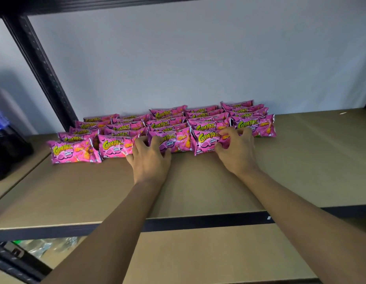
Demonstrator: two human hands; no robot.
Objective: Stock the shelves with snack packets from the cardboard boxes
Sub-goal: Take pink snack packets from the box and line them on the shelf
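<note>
A brown shelf board point(300, 160) before a white wall is stocked with pink snack packets point(124, 128) in five columns, long axes left-right, logos up. The third front packet point(176, 141) is gripped by the left hand point(149, 158), fingers spread and curled; the fourth front packet point(206, 140) is pinched by the right hand point(237, 150).

We count five pink snack packets point(72, 150) in the front row, and behind each one a file of about four or five more. The back ones overlap, so the exact total we cannot tell, only that it is above twenty. There are two hands, the left hand point(150, 158) and the right hand point(237, 152), and one shelf point(300, 160) carries the packets.
</note>
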